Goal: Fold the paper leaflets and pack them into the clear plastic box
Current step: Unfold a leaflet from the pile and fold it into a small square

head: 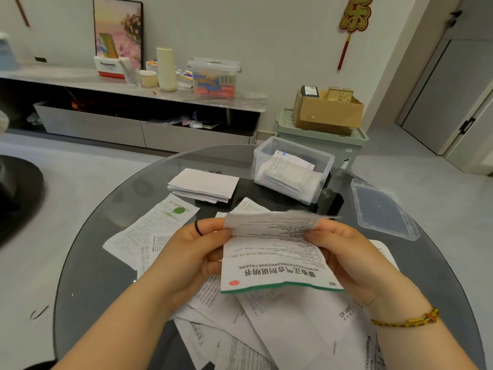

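Leftmost, unfolded leaflets (149, 231) lie flat on the round glass desk (88, 284), with a folded stack (205, 185) beyond them. Left hand (194, 252) pinches the left edge of a green-bordered leaflet (274, 263), top part bent over, held above the desk. Right hand (344, 257) pinches its right edge. Clear plastic box (324, 180) farther right, open, folded papers inside; lid (381, 209) just beside it.

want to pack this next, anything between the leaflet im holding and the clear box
Nothing visible. The clear plastic box stands open beyond the leaflet; its lid lies to its right, the folded stack to its left.
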Demonstrator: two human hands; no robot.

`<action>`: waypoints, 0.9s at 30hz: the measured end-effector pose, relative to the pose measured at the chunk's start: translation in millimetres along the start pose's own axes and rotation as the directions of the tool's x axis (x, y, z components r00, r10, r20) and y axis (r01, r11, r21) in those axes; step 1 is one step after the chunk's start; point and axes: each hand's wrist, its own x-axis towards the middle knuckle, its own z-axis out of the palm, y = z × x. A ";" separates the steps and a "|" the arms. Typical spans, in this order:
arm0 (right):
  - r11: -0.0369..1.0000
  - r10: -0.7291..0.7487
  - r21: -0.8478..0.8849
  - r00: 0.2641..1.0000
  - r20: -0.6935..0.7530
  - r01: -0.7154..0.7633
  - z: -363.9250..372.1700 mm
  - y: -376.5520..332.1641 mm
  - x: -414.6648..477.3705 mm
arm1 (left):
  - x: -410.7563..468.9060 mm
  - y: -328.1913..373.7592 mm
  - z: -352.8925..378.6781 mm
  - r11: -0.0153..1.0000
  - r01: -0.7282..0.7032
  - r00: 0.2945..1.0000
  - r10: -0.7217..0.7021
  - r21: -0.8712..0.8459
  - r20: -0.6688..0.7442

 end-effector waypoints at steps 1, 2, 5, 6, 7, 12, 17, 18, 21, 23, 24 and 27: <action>1.000 -0.007 0.008 1.000 -0.008 0.007 0.7 -0.4 -0.3 | -0.7 1.3 1.4 1.000 -0.001 1.000 0.001 -0.005 -0.001; 1.000 -0.019 -0.005 1.000 -0.021 0.019 1.3 -0.7 -0.5 | -1.0 2.2 2.8 1.000 0.001 1.000 -0.001 -0.005 -0.008; 0.989 -0.100 -0.114 0.991 -0.088 0.089 2.0 0.9 0.6 | -1.5 2.6 4.1 1.000 0.019 0.998 -0.019 -0.008 -0.053; 0.983 -0.130 -0.142 0.985 -0.110 0.114 2.5 1.0 1.0 | -1.3 2.6 4.0 1.000 0.023 0.998 -0.023 -0.013 -0.061; 0.978 -0.153 -0.161 0.980 -0.126 0.132 2.8 1.4 1.6 | -1.0 2.6 3.6 1.000 0.021 0.998 -0.022 -0.015 -0.060; 0.948 -0.225 -0.266 0.958 -0.180 0.173 5.2 1.3 1.6 | -1.9 -0.5 0.1 0.982 -0.003 1.000 0.009 0.191 -0.029; 0.966 -0.201 -0.203 0.961 -0.188 0.162 5.5 2.2 2.3 | -0.9 -4.6 1.3 0.921 -0.071 0.985 0.125 0.384 -0.116; 0.975 -0.174 -0.167 0.970 -0.172 0.145 5.2 2.6 2.2 | 0.4 -5.3 0.3 0.902 -0.096 0.978 0.165 0.421 -0.131; 0.970 -0.115 -0.223 0.990 -0.083 0.094 6.2 5.0 1.5 | 3.3 -6.5 -2.2 0.856 -0.163 0.947 0.276 0.491 -0.166; 0.943 -0.110 -0.323 0.992 -0.064 0.083 8.4 5.9 0.5 | 3.9 -6.7 -2.1 0.834 -0.184 0.935 0.312 0.520 -0.170; 0.929 -0.114 -0.361 0.991 -0.064 0.083 9.1 6.2 0.3 | 4.2 -6.6 -2.3 0.826 -0.192 0.929 0.327 0.530 -0.171; 0.896 -0.117 -0.439 0.989 -0.089 0.067 9.3 7.4 0.9 | 4.7 -7.1 -3.7 0.821 -0.206 0.919 0.349 0.532 -0.183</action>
